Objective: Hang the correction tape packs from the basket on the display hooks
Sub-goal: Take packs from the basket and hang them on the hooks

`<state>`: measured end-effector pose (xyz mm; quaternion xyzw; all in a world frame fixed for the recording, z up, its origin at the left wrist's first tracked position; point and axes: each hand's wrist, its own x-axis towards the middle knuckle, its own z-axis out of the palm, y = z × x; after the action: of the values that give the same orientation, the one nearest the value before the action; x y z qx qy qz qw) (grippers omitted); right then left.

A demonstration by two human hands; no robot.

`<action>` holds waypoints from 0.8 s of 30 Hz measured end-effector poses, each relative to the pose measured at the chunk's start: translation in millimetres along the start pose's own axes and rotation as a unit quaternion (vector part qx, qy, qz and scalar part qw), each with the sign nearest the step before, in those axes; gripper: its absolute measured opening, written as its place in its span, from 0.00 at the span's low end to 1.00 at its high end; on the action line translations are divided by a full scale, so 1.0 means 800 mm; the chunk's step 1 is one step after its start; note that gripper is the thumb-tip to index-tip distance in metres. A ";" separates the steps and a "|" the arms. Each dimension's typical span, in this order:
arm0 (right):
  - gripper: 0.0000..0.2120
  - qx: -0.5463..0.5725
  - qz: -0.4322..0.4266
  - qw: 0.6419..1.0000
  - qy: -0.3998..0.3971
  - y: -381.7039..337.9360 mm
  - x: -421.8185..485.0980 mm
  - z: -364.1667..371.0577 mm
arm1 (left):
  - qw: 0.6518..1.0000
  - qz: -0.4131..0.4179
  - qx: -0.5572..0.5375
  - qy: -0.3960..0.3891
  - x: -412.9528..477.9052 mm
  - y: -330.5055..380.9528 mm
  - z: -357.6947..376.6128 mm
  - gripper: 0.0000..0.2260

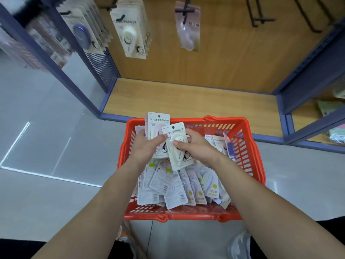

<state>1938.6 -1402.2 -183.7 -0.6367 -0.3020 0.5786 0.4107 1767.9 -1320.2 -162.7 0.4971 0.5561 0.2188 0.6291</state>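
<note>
A red plastic basket (pixel 248 152) on the floor holds several correction tape packs (pixel 179 186) in a loose heap. Over the basket, my left hand (pixel 144 146) grips a small stack of packs with a pink one (pixel 157 122) on top. My right hand (pixel 196 144) pinches a cream pack (pixel 179 144) by its middle, overlapping the stack. On the wooden back panel above, display hooks carry hung packs: a cream row (pixel 130 32), a purple-dispenser row (pixel 84 32) and a pink pack (pixel 188 27). Empty black hooks (pixel 255 17) stick out at the upper right.
The display unit has blue metal frames (pixel 78 75) and a wooden bottom shelf (pixel 186 98) just behind the basket. Another bay at the right edge holds green goods (pixel 336 135). Grey glossy floor (pixel 46 128) lies to the left. My shoes show below the basket.
</note>
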 end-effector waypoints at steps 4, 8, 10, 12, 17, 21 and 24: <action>0.18 0.027 -0.052 0.998 0.036 -0.054 -0.022 -0.023 | 0.999 0.026 0.024 -0.038 -0.021 0.056 -0.007 0.14; 0.08 -0.020 -0.084 0.994 0.065 -0.122 -0.062 -0.044 | 0.993 0.060 0.083 -0.064 -0.056 0.114 -0.026 0.13; 0.09 -0.041 -0.087 0.993 0.074 -0.144 -0.075 -0.054 | 0.990 0.066 0.097 -0.076 -0.072 0.135 -0.043 0.12; 0.09 -0.048 -0.087 0.992 0.081 -0.161 -0.084 -0.061 | 0.991 0.069 0.093 -0.072 -0.085 0.153 -0.062 0.15; 0.11 -0.035 -0.088 0.991 0.092 -0.184 -0.082 -0.048 | 0.993 0.097 0.048 -0.036 -0.103 0.164 -0.105 0.13; 0.12 -0.023 -0.105 0.989 0.103 -0.196 -0.042 -0.008 | 0.995 0.094 -0.014 -0.005 -0.092 0.167 -0.132 0.11; 0.11 -0.032 -0.133 0.985 0.109 -0.219 0.001 0.028 | 0.994 0.108 -0.033 -0.002 -0.078 0.176 -0.156 0.23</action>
<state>1932.4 -1313.2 -31.3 -0.6628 -0.3561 0.4358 0.4939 1674.5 -1266.3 3.4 0.5335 0.4901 0.3027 0.6193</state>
